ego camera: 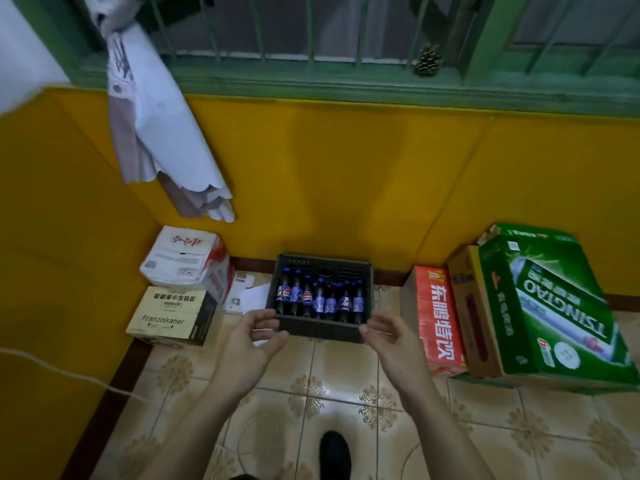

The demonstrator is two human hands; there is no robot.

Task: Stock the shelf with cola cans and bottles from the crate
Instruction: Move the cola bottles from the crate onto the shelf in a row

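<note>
A dark plastic crate [320,330] stands on the tiled floor against the yellow wall. Several cola bottles [320,299] with blue caps and blue labels stand upright inside it in a row. My left hand [251,344] hovers at the crate's near left corner, fingers spread and curled, holding nothing. Level with the near right corner is my right hand [391,341], also open with fingers apart and nothing in it. Whether either hand touches the rim I cannot tell. No shelf and no cans are in view.
Two stacked cartons [180,292] sit in the left corner. To the right lie a red drinks pack [438,317], a brown carton and a green beer box [554,306]. A white cloth [156,126] hangs from the window bars. My dark shoe [335,453] is on the tiles.
</note>
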